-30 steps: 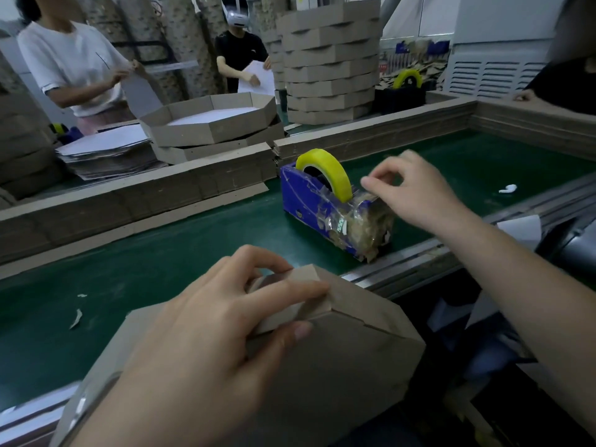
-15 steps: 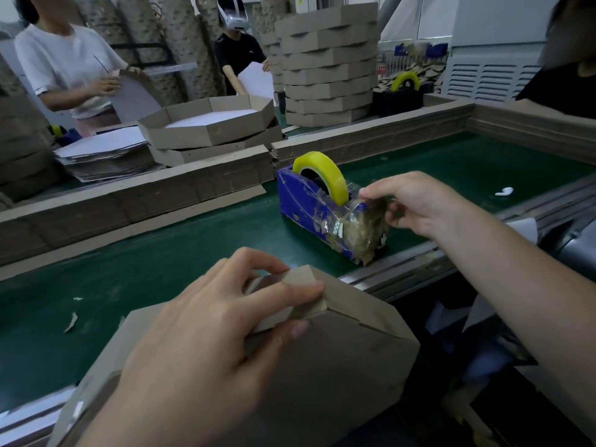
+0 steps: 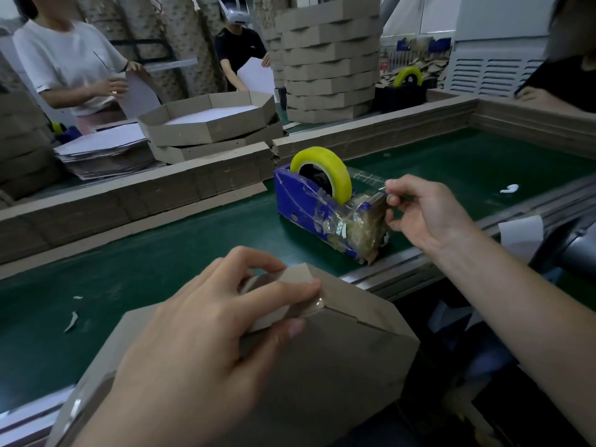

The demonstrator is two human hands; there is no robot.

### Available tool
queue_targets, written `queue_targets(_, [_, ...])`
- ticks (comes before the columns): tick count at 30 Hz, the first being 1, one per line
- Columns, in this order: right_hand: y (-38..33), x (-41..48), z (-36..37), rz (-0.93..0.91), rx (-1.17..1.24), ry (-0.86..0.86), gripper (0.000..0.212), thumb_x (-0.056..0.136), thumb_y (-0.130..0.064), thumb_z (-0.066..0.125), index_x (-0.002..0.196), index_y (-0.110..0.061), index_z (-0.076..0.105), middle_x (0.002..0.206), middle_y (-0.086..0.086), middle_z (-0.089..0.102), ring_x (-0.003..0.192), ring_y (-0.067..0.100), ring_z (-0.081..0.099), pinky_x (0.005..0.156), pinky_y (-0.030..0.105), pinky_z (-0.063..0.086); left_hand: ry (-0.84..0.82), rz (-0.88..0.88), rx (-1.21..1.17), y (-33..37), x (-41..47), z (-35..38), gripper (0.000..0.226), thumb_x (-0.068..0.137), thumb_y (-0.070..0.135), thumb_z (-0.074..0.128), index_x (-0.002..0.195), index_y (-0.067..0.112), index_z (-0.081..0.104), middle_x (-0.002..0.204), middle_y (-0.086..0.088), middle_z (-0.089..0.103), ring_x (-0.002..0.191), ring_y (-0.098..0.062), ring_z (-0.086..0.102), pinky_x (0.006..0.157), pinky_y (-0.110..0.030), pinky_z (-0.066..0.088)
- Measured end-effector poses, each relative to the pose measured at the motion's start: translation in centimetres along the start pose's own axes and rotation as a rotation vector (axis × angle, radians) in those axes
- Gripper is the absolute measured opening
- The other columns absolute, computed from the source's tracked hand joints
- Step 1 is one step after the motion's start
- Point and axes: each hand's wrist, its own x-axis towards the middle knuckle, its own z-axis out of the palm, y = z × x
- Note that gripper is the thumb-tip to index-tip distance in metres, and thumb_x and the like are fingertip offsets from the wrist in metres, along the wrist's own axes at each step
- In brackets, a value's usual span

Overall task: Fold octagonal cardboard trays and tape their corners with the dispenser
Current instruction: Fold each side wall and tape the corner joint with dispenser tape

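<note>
A brown cardboard tray (image 3: 325,359) lies bottom-up at the near edge of the green belt. My left hand (image 3: 206,333) grips one folded corner of it, fingers over the flap and thumb on the side wall. A blue tape dispenser (image 3: 325,211) with a yellow-green tape roll (image 3: 322,171) stands on the belt just beyond. My right hand (image 3: 422,214) is at the dispenser's cutter end and pinches a strip of clear tape (image 3: 367,180) stretched from the roll.
The green belt (image 3: 161,253) has low cardboard walls (image 3: 129,198) along its far side. Folded trays (image 3: 209,124), flat sheets (image 3: 106,150) and a tall tray stack (image 3: 329,59) lie beyond, with people working there. Paper scraps dot the belt at left.
My right hand dropped from above the dispenser to its cutter end, took the tape and has drawn a strip out to the right. My left hand has stayed on the tray corner.
</note>
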Motion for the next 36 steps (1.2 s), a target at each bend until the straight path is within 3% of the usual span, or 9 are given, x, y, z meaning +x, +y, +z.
queue_targets(5, [0.4, 0.1, -0.4, 0.002, 0.068, -0.024, 0.047, 0.086, -0.002, 0.054, 0.043, -0.020, 0.057, 0.055, -0.004, 0.050, 0.056, 0.006, 0.045, 0.061, 0.025, 0.037, -0.008, -0.010, 0.002, -0.2, 0.0, -0.1, 0.032, 0.086, 0.057, 0.043, 0.113, 0.058, 0.060, 0.115, 0.022, 0.055, 0.096, 0.000, 0.057, 0.065, -0.008, 0.039])
queue_targets(11, [0.7, 0.1, -0.7, 0.010, 0.142, -0.033, 0.033, 0.086, -0.001, 0.048, 0.057, -0.016, 0.049, 0.057, -0.004, 0.047, 0.056, 0.006, 0.046, 0.065, 0.027, 0.037, -0.013, -0.014, 0.004, -0.2, 0.0, -0.1, 0.033, 0.086, 0.056, 0.043, 0.113, 0.056, 0.062, 0.116, 0.020, 0.056, 0.098, -0.002, 0.061, 0.065, -0.007, 0.037])
queue_targets(19, [1.6, -0.4, -1.1, -0.055, 0.246, -0.077, 0.048, 0.084, 0.002, 0.037, 0.044, -0.021, 0.046, 0.057, -0.006, 0.043, 0.057, 0.007, 0.044, 0.071, 0.027, 0.037, -0.004, -0.012, -0.016, -0.3, 0.0, -0.1, 0.032, 0.086, 0.057, 0.043, 0.112, 0.056, 0.061, 0.116, 0.022, 0.054, 0.098, -0.001, 0.060, 0.066, -0.010, 0.039])
queue_targets(26, [2.9, -0.9, -2.0, -0.123, 0.306, -0.117, 0.036, 0.070, -0.001, 0.044, 0.039, -0.020, 0.047, 0.059, -0.004, 0.043, 0.057, 0.009, 0.045, 0.075, 0.027, 0.046, -0.019, -0.016, -0.007, 0.1, 0.1, -0.3, 0.031, 0.086, 0.056, 0.044, 0.111, 0.056, 0.061, 0.114, 0.022, 0.055, 0.093, 0.002, 0.058, 0.059, -0.005, 0.032])
queue_targets(31, [4.1, -0.8, -3.9, -0.183, 0.042, -0.089, 0.021, 0.075, 0.001, 0.057, 0.058, -0.007, 0.051, 0.068, 0.000, 0.048, 0.063, 0.011, 0.054, 0.071, 0.027, 0.049, -0.006, -0.027, -0.033, 0.1, 0.1, -0.3, 0.031, 0.084, 0.056, 0.045, 0.109, 0.051, 0.063, 0.113, 0.025, 0.055, 0.084, 0.005, 0.052, 0.057, -0.007, 0.033])
queue_targets(33, [4.5, -0.9, -4.9, -0.283, -0.271, -0.021, 0.025, 0.086, 0.000, 0.062, 0.063, -0.006, 0.055, 0.071, -0.004, 0.058, 0.067, 0.012, 0.059, 0.071, 0.027, 0.051, -0.002, -0.031, -0.030, 0.2, 0.1, -0.4, 0.030, 0.084, 0.058, 0.045, 0.107, 0.049, 0.063, 0.113, 0.026, 0.055, 0.084, 0.006, 0.051, 0.056, -0.006, 0.032])
queue_targets(36, [3.9, -1.1, -5.4, -0.479, -0.805, 0.077, 0.019, 0.088, -0.014, 0.068, 0.072, -0.023, 0.065, 0.068, -0.012, 0.069, 0.068, 0.008, 0.067, 0.068, 0.020, 0.053, -0.006, -0.034, -0.010, 0.3, 0.1, -0.6, 0.029, 0.084, 0.059, 0.044, 0.101, 0.045, 0.063, 0.112, 0.027, 0.055, 0.086, 0.008, 0.051, 0.050, -0.002, 0.030])
